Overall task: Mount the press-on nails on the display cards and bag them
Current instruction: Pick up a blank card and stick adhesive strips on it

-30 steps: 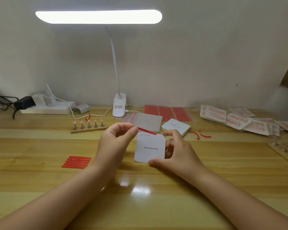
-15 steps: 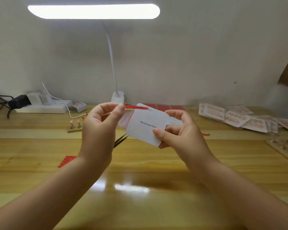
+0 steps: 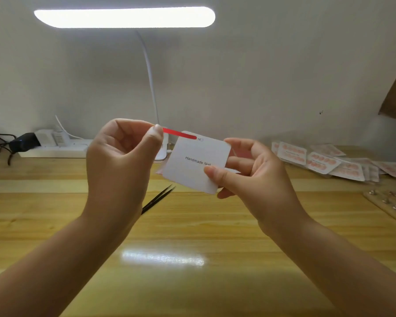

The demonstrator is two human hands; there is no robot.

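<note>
Red strip (image 3: 180, 133) pinched at its left end between my left hand's (image 3: 121, 161) thumb and forefinger; its other end meets the top edge of the white display card (image 3: 192, 163) printed "Handmade Nail". My right hand (image 3: 256, 175) pinches that card at its 4 o'clock corner, thumb in front, fingers curled behind, holding it tilted above the wooden table (image 3: 192, 225). Black tweezers (image 3: 158, 199) show just below the left hand, at 7 o'clock from the card. Bagged nail cards (image 3: 325, 162) lie at 3 o'clock, a power strip (image 3: 55, 151) at 9, the lit desk lamp (image 3: 124, 17) at 12.
</note>
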